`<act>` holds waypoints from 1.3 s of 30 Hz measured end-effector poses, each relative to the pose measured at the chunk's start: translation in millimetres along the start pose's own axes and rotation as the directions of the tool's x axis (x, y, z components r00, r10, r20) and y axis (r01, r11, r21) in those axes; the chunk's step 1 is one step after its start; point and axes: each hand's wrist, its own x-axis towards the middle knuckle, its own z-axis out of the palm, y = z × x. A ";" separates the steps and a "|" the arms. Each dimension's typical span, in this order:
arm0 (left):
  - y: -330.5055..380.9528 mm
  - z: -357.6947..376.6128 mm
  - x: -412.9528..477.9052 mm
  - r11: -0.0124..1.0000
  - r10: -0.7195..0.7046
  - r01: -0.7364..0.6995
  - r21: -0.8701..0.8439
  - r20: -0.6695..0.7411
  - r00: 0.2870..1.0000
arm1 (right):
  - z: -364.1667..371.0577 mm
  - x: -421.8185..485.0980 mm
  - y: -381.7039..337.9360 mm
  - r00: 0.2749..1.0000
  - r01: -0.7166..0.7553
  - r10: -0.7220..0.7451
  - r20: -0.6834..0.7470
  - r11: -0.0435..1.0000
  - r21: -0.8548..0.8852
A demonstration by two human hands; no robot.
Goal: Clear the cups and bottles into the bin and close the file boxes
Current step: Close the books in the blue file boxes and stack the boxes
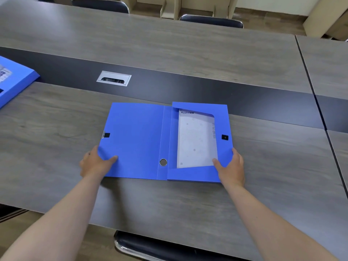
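A blue file box [135,140] lies wide open and flat on the grey table, its lid spread to the left and its tray, with a white printed sheet [196,140] inside, to the right. My left hand [95,162] grips the lid's near left corner, thumb on top. My right hand [230,166] grips the tray's near right corner, thumb on the inside edge. A black snap tab sits on each outer side of the box. A second blue file box [13,80] lies shut at the far left edge. No cups, bottles or bin are in view.
A dark strip with a metal cable port [114,78] runs across the table [169,204] behind the open box. Black chairs stand at the far side [211,20] and directly below me [150,245]. Another table [327,65] adjoins on the right.
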 end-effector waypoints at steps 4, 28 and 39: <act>1.4 -25.3 5.7 0.964 -0.002 0.023 -0.264 0.077 0.997 | -2.4 -3.3 1.4 1.000 0.008 -0.009 0.009 1.000 0.024; 264.5 4.8 -225.0 0.834 0.478 -0.531 -0.146 0.672 0.566 | -25.2 -1.9 20.2 0.980 -0.120 0.037 0.194 0.889 0.442; 284.7 147.8 -254.6 0.627 0.299 -0.641 0.441 0.624 0.722 | -44.9 36.0 43.1 0.907 -0.277 0.011 0.420 0.766 0.580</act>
